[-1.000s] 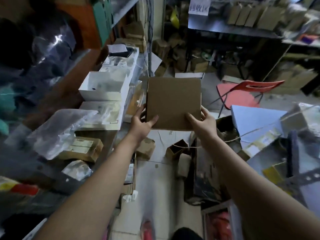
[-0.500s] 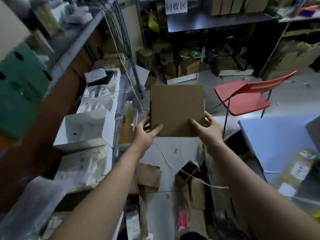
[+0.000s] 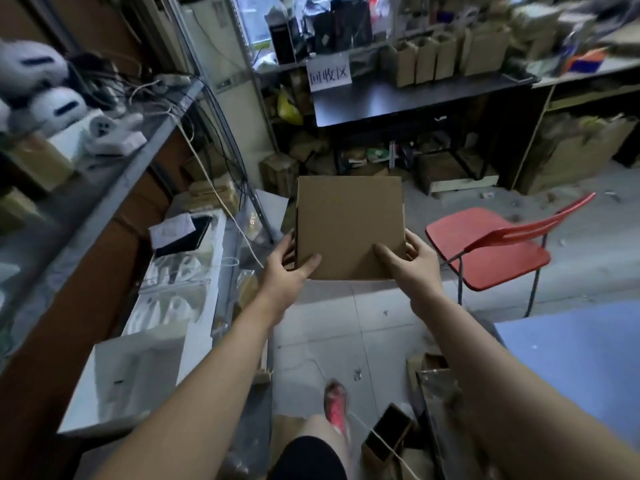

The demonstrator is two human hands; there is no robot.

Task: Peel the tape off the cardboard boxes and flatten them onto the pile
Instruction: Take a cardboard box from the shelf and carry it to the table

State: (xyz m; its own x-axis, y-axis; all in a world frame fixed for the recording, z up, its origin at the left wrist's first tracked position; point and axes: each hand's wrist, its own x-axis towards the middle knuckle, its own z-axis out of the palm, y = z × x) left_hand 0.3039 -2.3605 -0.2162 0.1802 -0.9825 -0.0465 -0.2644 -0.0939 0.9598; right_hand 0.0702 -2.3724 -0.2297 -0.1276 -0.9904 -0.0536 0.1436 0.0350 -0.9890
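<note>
Box [image 3: 349,223]: plain brown cardboard, square face toward camera, held in the air above the floor (no tape visible on this face), lower corners gripped.

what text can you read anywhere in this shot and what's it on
"回收区": handwritten on the white paper sign above the black tabletop.
White slip on the left: its marks are too blurred to read.
Cardboard box, gripped by the left hand and the right hand: the side facing the camera shows no print.
Brown boxes on the far shelf: no legible text.
</note>
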